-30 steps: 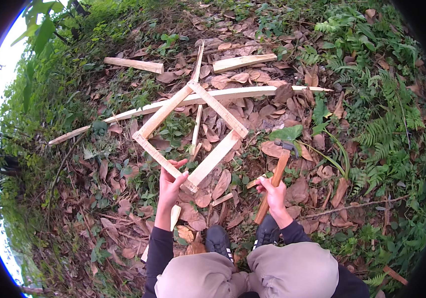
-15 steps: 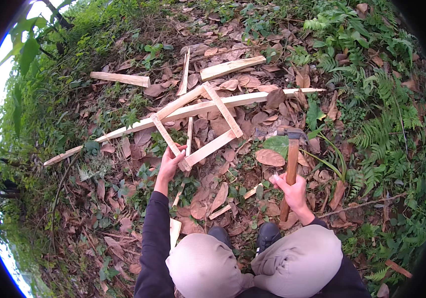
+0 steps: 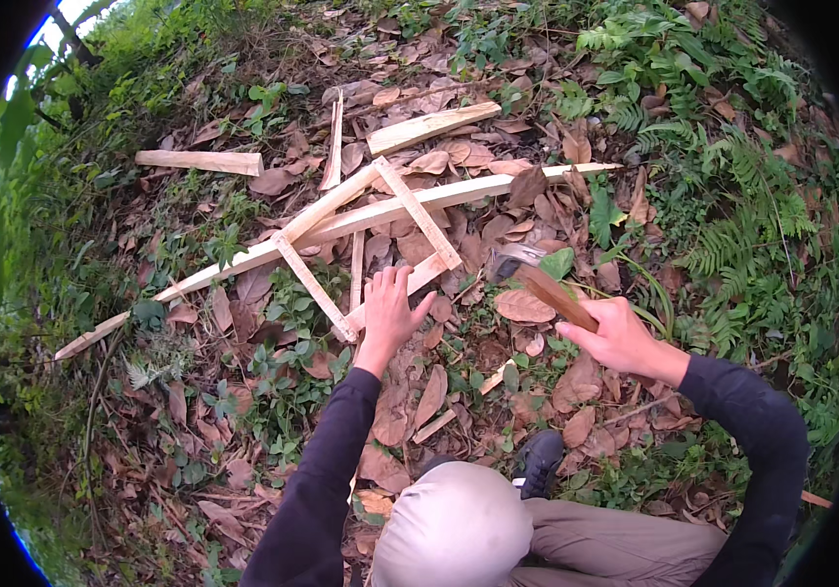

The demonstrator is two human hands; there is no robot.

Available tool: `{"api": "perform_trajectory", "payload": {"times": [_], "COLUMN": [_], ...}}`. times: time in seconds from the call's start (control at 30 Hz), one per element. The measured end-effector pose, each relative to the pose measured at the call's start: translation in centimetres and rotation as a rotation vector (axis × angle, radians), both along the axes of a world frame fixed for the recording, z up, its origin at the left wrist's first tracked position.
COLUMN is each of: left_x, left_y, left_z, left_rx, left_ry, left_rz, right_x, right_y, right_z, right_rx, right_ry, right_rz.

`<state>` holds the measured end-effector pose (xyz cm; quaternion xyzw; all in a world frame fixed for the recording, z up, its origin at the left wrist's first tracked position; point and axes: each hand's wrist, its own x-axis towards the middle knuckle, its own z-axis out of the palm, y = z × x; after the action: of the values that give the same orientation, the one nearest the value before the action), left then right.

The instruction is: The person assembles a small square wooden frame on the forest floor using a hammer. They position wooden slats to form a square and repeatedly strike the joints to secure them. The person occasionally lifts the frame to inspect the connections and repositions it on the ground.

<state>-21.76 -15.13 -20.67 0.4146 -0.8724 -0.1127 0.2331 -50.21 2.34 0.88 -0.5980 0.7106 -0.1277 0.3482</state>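
Observation:
A hammer with a wooden handle [image 3: 554,293] is gripped in my right hand [image 3: 625,342], its dark metal head [image 3: 515,262] lying low to the left beside the wooden frame. That four-sided frame of pale wood strips [image 3: 314,290] rests tilted across a long wooden pole [image 3: 459,193] on the ground. Over the frame's near strip [image 3: 429,270] is my left hand [image 3: 392,315], fingers and thumb spread apart; it covers part of that strip and seems to touch it. Whether the fingertips curl around the wood is hidden.
Loose wood pieces lie beyond the frame: a short stake [image 3: 200,162], a thick plank [image 3: 433,127] and a thin split piece [image 3: 334,142]. Small offcuts [image 3: 434,427] lie near my shoe [image 3: 538,464]. Dry leaves cover the ground, with ferns [image 3: 732,230] at the right.
My left hand has shifted from the frame's left corner onto its near strip, fingers spreading. The hammer, upright before, has tipped left and its head has come closer to the frame.

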Motion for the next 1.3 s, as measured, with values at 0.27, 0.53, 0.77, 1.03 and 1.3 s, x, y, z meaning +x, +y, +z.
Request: {"api": "perform_trajectory", "payload": {"times": [0.27,0.53,0.77,1.03,1.3], "left_x": [-0.8,1.2,-1.5,-1.3,-1.9], "left_y": [-4.8,-7.1,-6.6,-6.3,-3.9], "left_z": [-6.0,-6.2,-7.3,-7.4,-4.1], "left_rx": [0.075,0.129,0.181,0.124,0.151], "left_ry": [-0.374,-0.271,-0.155,-0.083,-0.254], "left_rz": [-0.191,-0.174,0.159,0.033,-0.272], "right_x": [7.0,9.2,9.1,10.4,10.6], "right_y": [-1.0,-0.7,-3.0,-4.1,-0.8], "right_z": [-10.1,-13.5,-16.2,-21.0,-21.4], "right_rx": [-0.060,-0.078,-0.139,-0.254,-0.394], "right_ry": [-0.308,-0.243,-0.063,-0.219,-0.290], "right_rz": [-0.385,-0.561,-0.495,-0.625,-0.831]}}
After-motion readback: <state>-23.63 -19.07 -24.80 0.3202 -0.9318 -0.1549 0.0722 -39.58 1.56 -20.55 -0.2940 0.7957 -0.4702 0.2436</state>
